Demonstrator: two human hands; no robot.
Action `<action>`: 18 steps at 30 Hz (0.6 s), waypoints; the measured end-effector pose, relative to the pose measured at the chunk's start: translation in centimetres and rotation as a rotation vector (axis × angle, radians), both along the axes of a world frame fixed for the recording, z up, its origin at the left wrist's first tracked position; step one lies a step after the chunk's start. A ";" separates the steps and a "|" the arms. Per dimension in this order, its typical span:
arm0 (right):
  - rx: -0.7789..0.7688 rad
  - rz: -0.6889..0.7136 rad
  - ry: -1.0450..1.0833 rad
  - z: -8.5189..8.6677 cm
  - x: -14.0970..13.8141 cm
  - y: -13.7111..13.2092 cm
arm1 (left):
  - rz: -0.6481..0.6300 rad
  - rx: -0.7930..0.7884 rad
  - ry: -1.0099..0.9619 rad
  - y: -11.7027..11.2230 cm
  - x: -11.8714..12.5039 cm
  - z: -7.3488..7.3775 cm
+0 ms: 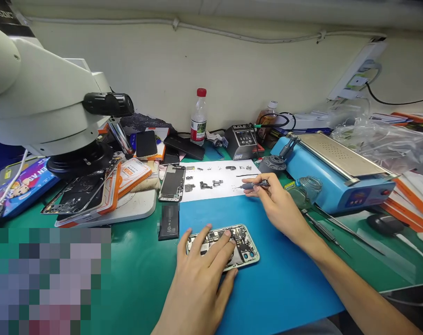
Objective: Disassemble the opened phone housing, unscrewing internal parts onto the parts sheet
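An opened phone [244, 242] with bare inner boards lies on the blue mat [284, 288]. My left hand [200, 270] rests over it, fingers spread across the frame. Farther off, my right hand [272, 200] pinches a dark screwdriver [255, 185], its tip pointing left above the white paper [220, 193]. Tiny specks lie near that tip. Several small phone parts [206, 185] are laid out on the paper. Left of the paper are a phone screen [172, 183] and a black battery [169, 222].
A microscope [54, 102] overhangs the left side, above stacked boxes [134, 174]. A bottle [198, 118] and a soldering station [241, 141] stand at the back. To the right are a blue heating plate machine [309, 177], a glass jar [308, 188] and tweezers [325, 231].
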State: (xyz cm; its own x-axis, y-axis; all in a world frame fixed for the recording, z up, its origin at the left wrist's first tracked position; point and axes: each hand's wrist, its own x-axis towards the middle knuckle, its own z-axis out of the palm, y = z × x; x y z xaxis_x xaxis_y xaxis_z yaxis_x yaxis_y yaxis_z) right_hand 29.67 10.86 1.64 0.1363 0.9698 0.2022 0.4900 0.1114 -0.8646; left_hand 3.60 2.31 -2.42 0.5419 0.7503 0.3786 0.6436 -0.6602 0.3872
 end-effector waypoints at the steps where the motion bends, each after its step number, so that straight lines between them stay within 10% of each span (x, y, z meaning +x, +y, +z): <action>1: -0.001 0.002 0.013 -0.1 0.0 0.1 | 0.000 0.006 0.003 0.0 -0.1 -0.1; 11: 0.082 -0.071 0.318 2.1 -1.8 -3.9 | 0.133 -0.058 -0.134 -0.6 0.9 -0.2; 18: -0.311 0.010 0.765 0.4 -5.5 -9.4 | 0.061 -0.116 -0.060 0.2 -0.3 0.2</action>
State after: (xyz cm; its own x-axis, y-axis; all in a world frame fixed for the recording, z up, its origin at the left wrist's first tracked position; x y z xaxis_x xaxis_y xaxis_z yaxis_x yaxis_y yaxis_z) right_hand 24.19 1.47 2.06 0.1180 0.9681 -0.2209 -0.2465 -0.1869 -0.9509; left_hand 3.27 2.50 -2.26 0.4728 0.8218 0.3178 0.6549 -0.5691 0.4973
